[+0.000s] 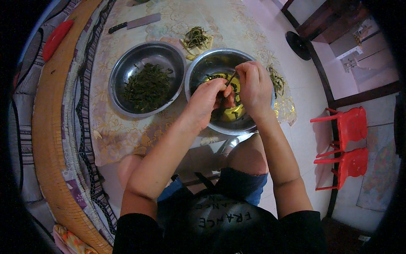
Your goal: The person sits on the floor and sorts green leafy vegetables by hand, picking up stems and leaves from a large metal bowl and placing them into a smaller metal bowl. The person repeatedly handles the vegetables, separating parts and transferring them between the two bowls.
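Note:
Both my hands are raised over a metal bowl point(233, 129) that holds yellowish liquid and several dark green vegetable pieces. Between the fingertips of my left hand point(207, 98) is one end of a thin dark stem point(231, 78). My right hand point(254, 84) pinches the stem's other end. To the left stands a second metal bowl point(115, 84), with a heap of dark green leafy vegetable point(147, 89) in it. Past the two bowls, a small pile of stringy greens point(196, 38) rests on a pale yellow piece whose material I cannot tell.
A cleaver point(142, 22) lies at the table's far left. More greens point(276, 81) sit by the right bowl on the patterned tablecloth point(127, 136). Red plastic chairs point(350, 127) stand on the right. A wooden bench edge point(47, 127) with a red lid-like object point(57, 39) runs along the left.

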`<state>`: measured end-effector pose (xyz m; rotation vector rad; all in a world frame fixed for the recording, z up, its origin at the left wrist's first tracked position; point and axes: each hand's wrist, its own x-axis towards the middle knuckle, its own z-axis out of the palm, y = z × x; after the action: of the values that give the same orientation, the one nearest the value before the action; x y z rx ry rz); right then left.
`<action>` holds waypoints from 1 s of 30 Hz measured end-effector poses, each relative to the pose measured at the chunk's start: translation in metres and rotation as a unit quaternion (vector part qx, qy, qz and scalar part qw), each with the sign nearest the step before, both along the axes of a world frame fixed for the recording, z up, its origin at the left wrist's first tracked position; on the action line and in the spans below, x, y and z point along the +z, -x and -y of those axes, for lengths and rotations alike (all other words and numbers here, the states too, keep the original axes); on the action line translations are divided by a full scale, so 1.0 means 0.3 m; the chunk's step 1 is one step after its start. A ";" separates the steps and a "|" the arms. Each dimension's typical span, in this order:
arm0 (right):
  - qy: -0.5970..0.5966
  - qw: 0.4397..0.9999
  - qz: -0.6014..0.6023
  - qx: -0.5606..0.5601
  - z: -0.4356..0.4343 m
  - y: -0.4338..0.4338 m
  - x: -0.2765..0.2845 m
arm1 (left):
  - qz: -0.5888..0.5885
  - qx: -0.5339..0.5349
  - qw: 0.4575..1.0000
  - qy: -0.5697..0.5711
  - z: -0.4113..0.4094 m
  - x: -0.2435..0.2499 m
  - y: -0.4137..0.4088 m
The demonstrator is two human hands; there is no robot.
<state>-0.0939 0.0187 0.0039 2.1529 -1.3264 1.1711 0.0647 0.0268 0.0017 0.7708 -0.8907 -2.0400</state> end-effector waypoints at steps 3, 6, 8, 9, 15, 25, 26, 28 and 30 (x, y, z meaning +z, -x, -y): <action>0.000 1.000 0.002 -0.018 0.022 0.010 0.004 | 0.003 -0.005 1.000 0.001 0.002 0.003 -0.004; -0.008 0.999 0.011 -0.034 0.036 0.018 0.018 | 0.015 0.004 1.000 0.000 0.000 0.007 -0.010; -0.011 0.999 0.017 -0.043 0.043 0.029 0.026 | 0.014 0.026 1.000 -0.009 -0.009 0.024 0.000; -0.010 0.999 0.021 -0.045 0.049 0.033 0.027 | 0.014 0.039 0.999 -0.013 -0.012 0.030 0.002; -0.004 0.994 0.034 -0.103 0.063 0.048 0.019 | 0.005 0.030 1.000 0.006 -0.010 0.016 0.000; -0.007 0.981 0.066 -0.181 0.094 0.142 0.063 | 0.004 0.008 1.000 0.023 -0.013 0.001 -0.007; -0.011 0.980 0.060 -0.188 0.096 0.152 0.063 | 0.003 0.004 1.000 0.026 -0.009 -0.005 -0.007; -0.036 0.966 0.090 -0.240 0.118 0.205 0.060 | -0.005 0.006 1.000 0.020 -0.009 -0.012 -0.017; -0.037 0.956 0.111 -0.268 0.129 0.260 0.084 | -0.022 0.015 1.000 0.004 -0.016 -0.011 -0.027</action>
<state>-0.1718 -0.0200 0.0290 1.5727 -1.9199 1.1608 0.0728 0.0316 -0.0016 0.7280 -0.8575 -2.0185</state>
